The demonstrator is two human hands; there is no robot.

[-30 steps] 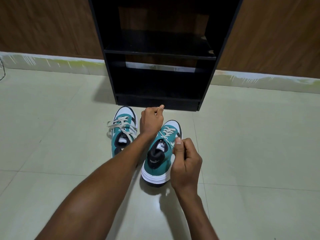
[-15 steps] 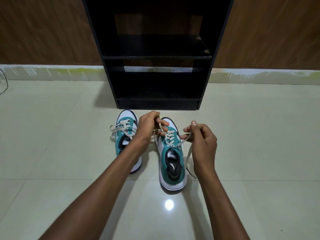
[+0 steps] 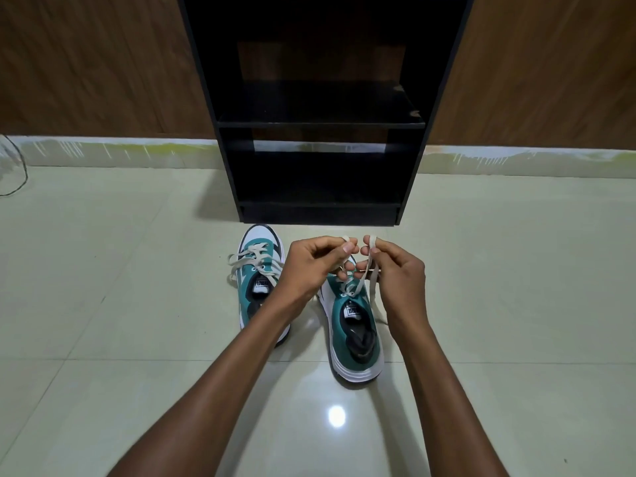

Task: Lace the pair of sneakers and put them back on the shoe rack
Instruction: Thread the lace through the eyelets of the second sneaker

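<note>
Two teal and white sneakers stand on the tiled floor in front of a black shoe rack (image 3: 320, 125). The left sneaker (image 3: 260, 270) has its cream laces loosely tied. The right sneaker (image 3: 356, 330) stands upright, toe toward the rack, its toe hidden by my hands. My left hand (image 3: 315, 261) pinches one end of the right sneaker's cream lace (image 3: 359, 285). My right hand (image 3: 395, 270) pinches the other end. Both hands hover close together just above the shoe's front, each lace end looped over a fingertip.
The rack has two dark shelves with nothing on them and stands against a brown wood-panelled wall. Pale glossy floor tiles (image 3: 137, 304) spread to both sides. A thin dark cable (image 3: 17, 166) lies at the far left by the skirting.
The right sneaker was set straight on the floor. Both hands took up the lace ends and came together above the shoe's front; my right hand moved inward from the side.
</note>
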